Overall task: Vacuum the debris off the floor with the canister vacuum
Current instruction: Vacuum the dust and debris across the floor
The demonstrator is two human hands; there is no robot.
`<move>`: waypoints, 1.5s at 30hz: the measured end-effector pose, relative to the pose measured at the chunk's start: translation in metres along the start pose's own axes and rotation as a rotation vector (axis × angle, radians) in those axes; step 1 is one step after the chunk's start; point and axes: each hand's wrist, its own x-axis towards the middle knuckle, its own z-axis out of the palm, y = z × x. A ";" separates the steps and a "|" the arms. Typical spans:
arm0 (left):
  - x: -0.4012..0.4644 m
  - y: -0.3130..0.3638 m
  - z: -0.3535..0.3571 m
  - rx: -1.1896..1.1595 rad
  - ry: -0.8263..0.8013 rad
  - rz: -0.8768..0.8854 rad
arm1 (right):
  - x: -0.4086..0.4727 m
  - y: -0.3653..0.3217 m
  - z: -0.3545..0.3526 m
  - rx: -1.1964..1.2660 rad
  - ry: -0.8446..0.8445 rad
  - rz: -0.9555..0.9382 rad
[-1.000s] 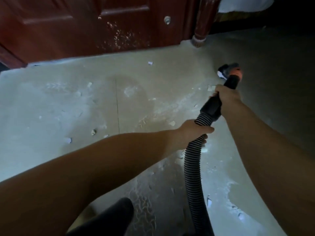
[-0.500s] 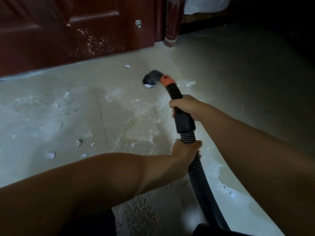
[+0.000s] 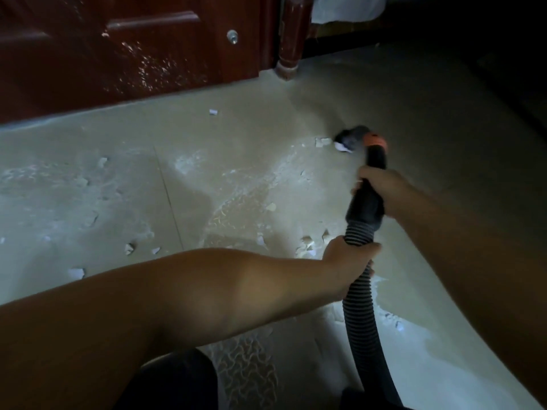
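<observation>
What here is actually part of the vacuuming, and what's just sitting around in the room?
Part of the job:
- ribbed hose, gripped by the left hand
- black handle, gripped by the right hand
- nozzle
- white flakes and dust on the floor

Just there:
- dark red wooden door
- turned wooden post
- white cloth

Hose (image 3: 359,303): black with fine pale ribbing. Handle tube (image 3: 368,202): plain black, topped by an orange collar (image 3: 375,141). Nozzle (image 3: 350,137): dark grey. Floor (image 3: 207,161): pale beige-grey, dusted white in streaks, one thin dark joint line; a wavy tread-like print shows in the dust near the bottom edge. Chips (image 3: 322,142): white to off-white. Door (image 3: 133,45): dark red-brown wood, speckled with white spatter; small silver stud (image 3: 232,36)
</observation>
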 end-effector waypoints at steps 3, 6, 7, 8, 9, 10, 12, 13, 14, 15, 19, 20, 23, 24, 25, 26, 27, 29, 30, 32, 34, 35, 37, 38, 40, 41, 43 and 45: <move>-0.011 -0.024 -0.010 -0.071 0.084 -0.006 | -0.027 0.008 0.032 -0.174 -0.234 -0.049; -0.020 -0.036 -0.023 -0.110 0.051 -0.012 | -0.045 0.016 0.055 -0.458 -0.444 -0.086; -0.021 -0.037 -0.025 -0.115 0.040 -0.012 | -0.047 0.017 0.058 -0.516 -0.481 -0.096; -0.022 -0.037 -0.025 -0.118 0.032 -0.009 | -0.046 0.017 0.058 -0.527 -0.490 -0.105; -0.021 -0.035 -0.025 -0.119 0.031 -0.007 | -0.044 0.016 0.057 -0.484 -0.472 -0.108; -0.018 -0.031 -0.023 -0.114 0.032 -0.004 | -0.040 0.014 0.053 -0.402 -0.421 -0.111; -0.010 -0.017 -0.022 -0.090 0.015 0.001 | -0.027 0.007 0.040 -0.207 -0.244 -0.108; -0.007 -0.009 -0.023 -0.077 -0.008 0.001 | -0.020 0.004 0.031 -0.115 -0.147 -0.097; -0.005 0.001 -0.023 -0.059 -0.035 -0.005 | -0.012 0.001 0.022 -0.039 -0.062 -0.078; -0.005 0.009 -0.024 -0.038 -0.056 -0.016 | -0.004 0.000 0.014 0.015 0.003 -0.054; -0.016 0.012 -0.022 -0.041 -0.067 -0.061 | -0.003 0.004 0.008 0.041 0.011 0.014; -0.019 0.005 -0.023 -0.063 -0.052 -0.072 | -0.009 0.006 0.016 0.009 -0.029 0.006; -0.031 -0.016 -0.034 -0.125 -0.005 -0.109 | -0.035 0.015 0.048 -0.166 -0.197 -0.052; -0.034 -0.022 -0.040 -0.143 0.020 -0.124 | -0.043 0.019 0.060 -0.253 -0.266 -0.073; -0.038 -0.026 -0.048 -0.173 0.056 -0.134 | -0.050 0.023 0.076 -0.347 -0.340 -0.090; -0.041 -0.029 -0.057 -0.203 0.087 -0.142 | -0.057 0.027 0.090 -0.425 -0.404 -0.107; -0.045 -0.031 -0.067 -0.231 0.116 -0.147 | -0.063 0.031 0.105 -0.478 -0.463 -0.117; -0.054 -0.034 -0.088 -0.266 0.180 -0.144 | -0.074 0.037 0.136 -0.529 -0.576 -0.116; -0.057 -0.035 -0.100 -0.275 0.206 -0.138 | -0.079 0.039 0.150 -0.544 -0.614 -0.114; -0.061 -0.030 -0.117 -0.278 0.220 -0.117 | -0.083 0.040 0.170 -0.514 -0.632 -0.128; -0.059 -0.020 -0.129 -0.264 0.188 -0.088 | -0.077 0.038 0.179 -0.419 -0.548 -0.151; -0.056 -0.014 -0.133 -0.242 0.167 -0.077 | -0.070 0.036 0.178 -0.366 -0.476 -0.162; -0.048 0.001 -0.136 -0.176 0.138 -0.070 | -0.052 0.026 0.168 -0.303 -0.300 -0.167; -0.043 0.009 -0.134 -0.150 0.131 -0.073 | -0.044 0.019 0.162 -0.272 -0.229 -0.147; -0.036 0.021 -0.130 -0.144 0.125 -0.088 | -0.030 0.009 0.154 -0.209 -0.178 -0.096; -0.035 0.025 -0.128 -0.149 0.115 -0.098 | -0.029 0.005 0.154 -0.201 -0.186 -0.090; -0.037 0.028 -0.131 -0.172 0.104 -0.100 | -0.034 0.002 0.165 -0.241 -0.225 -0.097; -0.045 0.020 -0.144 -0.214 0.116 -0.092 | -0.052 0.005 0.183 -0.298 -0.278 -0.104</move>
